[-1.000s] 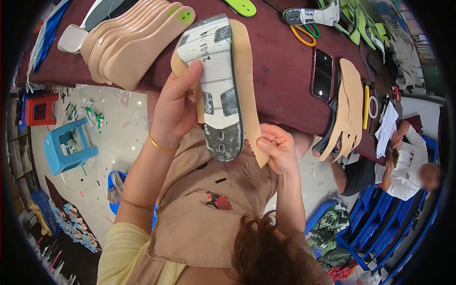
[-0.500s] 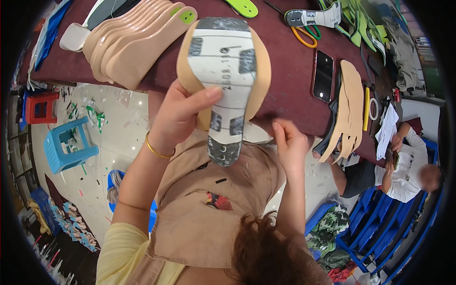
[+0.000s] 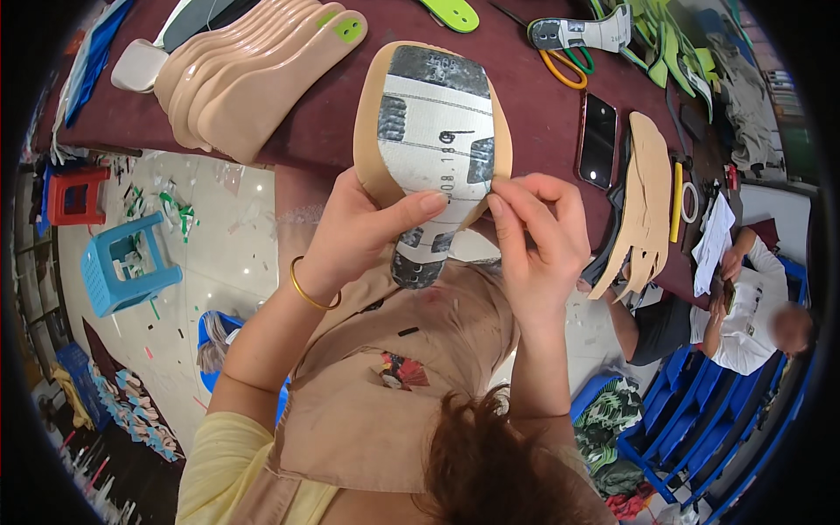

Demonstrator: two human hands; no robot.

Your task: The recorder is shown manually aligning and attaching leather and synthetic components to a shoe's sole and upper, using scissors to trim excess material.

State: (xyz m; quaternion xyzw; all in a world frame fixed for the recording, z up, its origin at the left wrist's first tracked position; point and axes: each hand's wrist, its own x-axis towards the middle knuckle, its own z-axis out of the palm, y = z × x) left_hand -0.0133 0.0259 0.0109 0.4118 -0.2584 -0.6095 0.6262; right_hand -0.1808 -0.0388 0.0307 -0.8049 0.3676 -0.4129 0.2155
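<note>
Over the table's front edge I hold a shoe insole [image 3: 433, 114], its white face with dark patches turned up and its narrow end toward me. A wider tan sheet [image 3: 371, 122] sticks out around its broad end. My left hand [image 3: 350, 226] grips the left side, thumb lying across the white face and fingers hidden beneath. Along the right edge, my right hand [image 3: 542, 236] is closed in a pinch at the tan sheet's rim. Its fingertips partly cover the spot they pinch.
On the maroon table [image 3: 302, 131] lie a stack of glossy tan insoles [image 3: 254, 87], scissors [image 3: 564, 68], a phone [image 3: 597, 140], cut tan pieces [image 3: 646, 201] and another insole [image 3: 582, 31]. A blue stool [image 3: 131, 267] and a red stool [image 3: 77, 197] stand left. Another person [image 3: 744, 306] sits at right.
My right hand has come up and inward from beside the insole to pinch its right edge. The insole has shifted slightly right, and my left hand has moved with it.
</note>
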